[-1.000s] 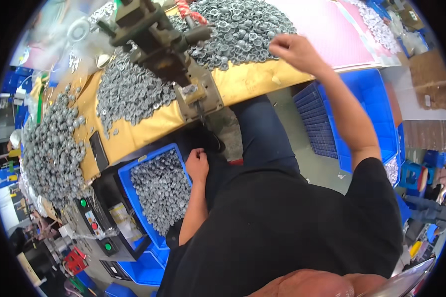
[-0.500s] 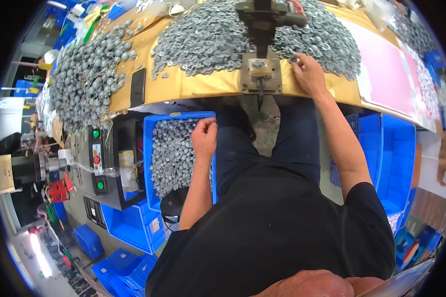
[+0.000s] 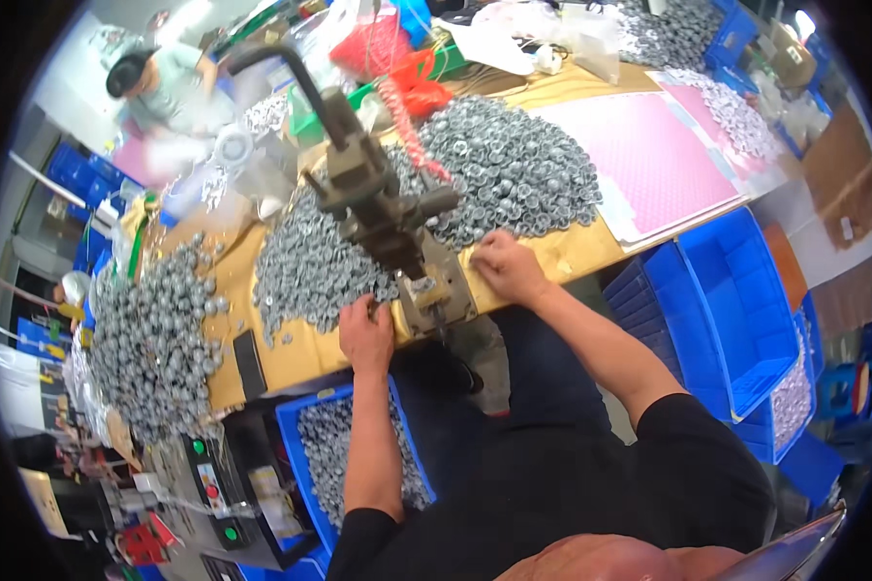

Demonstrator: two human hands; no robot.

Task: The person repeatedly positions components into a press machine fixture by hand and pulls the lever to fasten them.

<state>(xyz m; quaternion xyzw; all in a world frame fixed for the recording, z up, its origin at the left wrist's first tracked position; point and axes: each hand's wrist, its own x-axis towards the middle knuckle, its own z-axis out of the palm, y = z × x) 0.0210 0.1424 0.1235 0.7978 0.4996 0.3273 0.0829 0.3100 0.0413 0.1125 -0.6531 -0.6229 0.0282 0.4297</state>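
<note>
My left hand (image 3: 366, 337) is at the table's near edge, left of the press. Its fingers are curled down at the rim of a pile of small grey ring-like parts (image 3: 305, 266); what they grip is hidden. To the right of the press base, my right hand (image 3: 510, 269) is closed, knuckles up, beside a second pile of grey cup-shaped parts (image 3: 523, 169). Anything in its fingers is too small to make out. Between the hands stands a dark metal hand press (image 3: 373, 198) with a long bent lever. A small fixture (image 3: 423, 289) sits on its base.
Round grey parts (image 3: 155, 339) heap at the left, near a black phone (image 3: 249, 364). Below the table edge is a blue bin (image 3: 331, 395) of grey parts. Pink sheet (image 3: 639, 160) and blue crates (image 3: 736, 310) lie right. A co-worker (image 3: 170, 92) is at the far left.
My left hand has moved from above the blue bin up to the pile on the table. The right hand stays near the press, fingers curled in. The head view has turned and shifted.
</note>
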